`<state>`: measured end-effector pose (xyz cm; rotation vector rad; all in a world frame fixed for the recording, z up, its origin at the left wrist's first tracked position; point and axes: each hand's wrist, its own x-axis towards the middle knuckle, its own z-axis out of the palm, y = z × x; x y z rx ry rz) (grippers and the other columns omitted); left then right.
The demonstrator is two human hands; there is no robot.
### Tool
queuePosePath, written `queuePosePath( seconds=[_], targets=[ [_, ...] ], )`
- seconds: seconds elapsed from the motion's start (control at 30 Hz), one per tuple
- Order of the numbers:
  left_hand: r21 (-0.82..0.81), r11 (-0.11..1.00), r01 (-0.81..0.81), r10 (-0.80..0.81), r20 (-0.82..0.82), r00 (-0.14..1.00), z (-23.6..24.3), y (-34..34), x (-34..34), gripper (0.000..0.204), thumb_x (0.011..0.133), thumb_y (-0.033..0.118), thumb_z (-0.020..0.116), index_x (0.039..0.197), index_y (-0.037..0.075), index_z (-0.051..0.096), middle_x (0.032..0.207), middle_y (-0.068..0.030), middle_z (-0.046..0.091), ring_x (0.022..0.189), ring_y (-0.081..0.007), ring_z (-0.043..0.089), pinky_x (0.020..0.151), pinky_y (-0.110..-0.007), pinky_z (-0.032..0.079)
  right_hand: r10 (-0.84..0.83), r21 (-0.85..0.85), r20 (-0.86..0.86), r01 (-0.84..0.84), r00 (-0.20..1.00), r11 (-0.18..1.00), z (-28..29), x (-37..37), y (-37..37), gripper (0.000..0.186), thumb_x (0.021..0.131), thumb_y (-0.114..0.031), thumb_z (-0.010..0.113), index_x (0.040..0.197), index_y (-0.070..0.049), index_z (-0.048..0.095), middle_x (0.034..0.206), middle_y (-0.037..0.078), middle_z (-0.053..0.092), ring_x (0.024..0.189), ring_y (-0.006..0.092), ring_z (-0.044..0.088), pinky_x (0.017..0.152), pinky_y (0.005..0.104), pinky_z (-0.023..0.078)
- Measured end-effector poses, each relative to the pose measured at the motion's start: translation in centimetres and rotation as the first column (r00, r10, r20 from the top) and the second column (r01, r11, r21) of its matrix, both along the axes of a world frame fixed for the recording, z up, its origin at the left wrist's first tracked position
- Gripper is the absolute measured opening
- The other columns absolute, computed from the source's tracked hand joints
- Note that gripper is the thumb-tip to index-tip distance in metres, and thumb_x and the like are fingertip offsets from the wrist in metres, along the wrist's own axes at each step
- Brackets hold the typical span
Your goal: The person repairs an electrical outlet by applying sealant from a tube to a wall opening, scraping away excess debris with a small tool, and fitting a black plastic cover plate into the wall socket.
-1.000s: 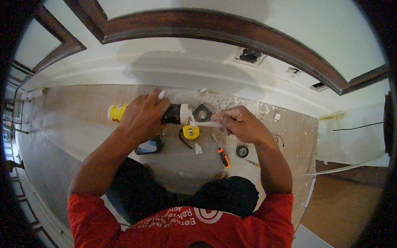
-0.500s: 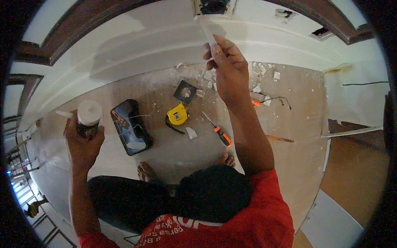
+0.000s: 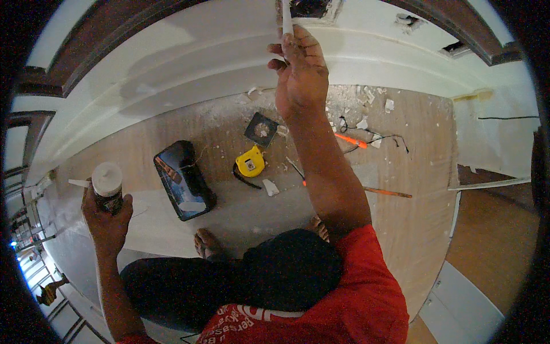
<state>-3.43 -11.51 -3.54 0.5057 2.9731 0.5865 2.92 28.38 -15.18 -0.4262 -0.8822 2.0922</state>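
A white moulded wall (image 3: 229,71) rises along the far side, set with a square recessed box (image 3: 311,8) that has a rough, chipped rim. Below it spreads the pale brown floor (image 3: 412,229), dusty and strewn with white flakes near the wall. A black oblong case (image 3: 184,180) with a glossy, bluish inside lies on the floor, well to the right of the bottle.

The bottle (image 3: 107,179) is held up at the left of the view: a round, smooth white cap faces the camera, with a smaller raised disc at its centre, above a dark body with light markings. The left hand (image 3: 107,225) is wrapped around that body, and a slim white piece (image 3: 79,183) juts out leftward beside the cap.

A dark square plate (image 3: 255,136) and a yellow tape measure (image 3: 250,163) lie near each other on the floor. Smallest is the narrow, flat white strip (image 3: 287,22), pinched between thumb and fingers of the right hand (image 3: 301,71); it points up beside the recessed box, contact unclear.
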Motion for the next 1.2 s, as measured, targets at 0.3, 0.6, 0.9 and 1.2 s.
queuePosePath(
  seconds=[0.3,0.6,0.9,1.2],
  targets=[
    [0.121,0.992,-0.026,0.010,0.132,0.991,0.1,-0.7,-0.5,0.079,0.075,0.008,0.080,0.142,-0.007,0.042,0.131,-0.0191,0.056,0.119,-0.0273,0.058,0.103,-0.041,0.047,-0.061,0.019,0.002,0.061,0.998,0.998,-0.5,-1.6,0.4,0.027,0.092,-0.007,0.069,0.118,-0.012,0.060,0.103,0.000,0.069,0.092,0.0186,0.065,0.072,0.0351,0.047],
    [0.124,0.992,-0.008,-0.003,0.085,0.996,0.9,0.2,0.0,0.076,0.075,0.006,0.080,0.141,-0.005,0.044,0.128,-0.0176,0.058,0.117,-0.0253,0.059,0.102,-0.039,0.048,-0.124,0.081,0.068,0.118,0.990,0.990,-0.2,-2.0,0.6,0.024,0.091,-0.008,0.072,0.114,-0.008,0.063,0.094,0.002,0.069,0.081,0.0150,0.065,0.061,0.0277,0.045],
    [0.182,0.983,-0.006,-0.014,0.107,0.994,0.6,0.3,0.3,0.076,0.075,0.008,0.081,0.140,-0.004,0.045,0.130,-0.0170,0.056,0.117,-0.0252,0.058,0.101,-0.039,0.048,-0.111,0.090,0.228,0.093,0.967,0.992,-2.0,0.2,-0.1,0.021,0.095,-0.010,0.067,0.116,-0.008,0.063,0.099,0.001,0.068,0.084,0.0130,0.065,0.062,0.0274,0.046],
    [0.074,0.997,-0.006,-0.004,0.127,0.992,1.2,1.2,0.4,0.070,0.074,0.007,0.080,0.136,-0.004,0.049,0.123,-0.0159,0.059,0.114,-0.0241,0.059,0.100,-0.038,0.048,-0.119,0.155,0.080,0.106,0.990,0.982,0.0,-0.4,0.7,0.019,0.097,-0.014,0.067,0.114,-0.007,0.064,0.106,0.003,0.071,0.087,0.0127,0.064,0.066,0.0263,0.046]
  ],
)
